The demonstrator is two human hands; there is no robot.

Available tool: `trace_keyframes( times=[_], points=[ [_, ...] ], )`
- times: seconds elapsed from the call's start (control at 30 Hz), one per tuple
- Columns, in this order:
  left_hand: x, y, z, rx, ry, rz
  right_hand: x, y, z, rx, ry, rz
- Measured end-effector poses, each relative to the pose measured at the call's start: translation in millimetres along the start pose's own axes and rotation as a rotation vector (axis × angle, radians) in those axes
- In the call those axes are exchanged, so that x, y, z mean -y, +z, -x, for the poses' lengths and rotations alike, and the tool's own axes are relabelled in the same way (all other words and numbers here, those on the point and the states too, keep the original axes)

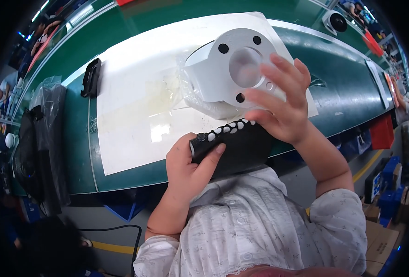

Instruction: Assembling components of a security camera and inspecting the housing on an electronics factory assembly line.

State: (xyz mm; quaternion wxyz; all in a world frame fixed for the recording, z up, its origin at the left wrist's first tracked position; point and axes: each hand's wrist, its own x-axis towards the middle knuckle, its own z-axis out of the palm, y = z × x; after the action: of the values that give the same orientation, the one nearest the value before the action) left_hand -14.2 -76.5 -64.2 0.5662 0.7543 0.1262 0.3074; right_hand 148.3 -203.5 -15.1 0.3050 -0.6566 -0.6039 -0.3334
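Here, the left hand point(188, 161) grips a black sheet point(246, 147) edged with pale dots point(212, 137) at the near side of the green surface point(347, 87), while the right hand point(285, 108), splayed and partly blurred, overlaps the white housing point(216, 69).

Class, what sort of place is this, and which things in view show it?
Probably a factory assembly line: a long green workbench, a white housing with a round opening, and other people near the view's edges.
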Motion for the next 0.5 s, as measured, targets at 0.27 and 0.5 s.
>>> trace_keyframes(
  times=[0.27,0.5],
  points=[
    [2,-3,-1,0.1,0.087,0.061,46,-13,-29,0.344,0.119,-0.186],
    [-2,-6,-2,0.171,0.146,0.015,43,-19,-27,0.364,0.106,-0.398]
  ],
)
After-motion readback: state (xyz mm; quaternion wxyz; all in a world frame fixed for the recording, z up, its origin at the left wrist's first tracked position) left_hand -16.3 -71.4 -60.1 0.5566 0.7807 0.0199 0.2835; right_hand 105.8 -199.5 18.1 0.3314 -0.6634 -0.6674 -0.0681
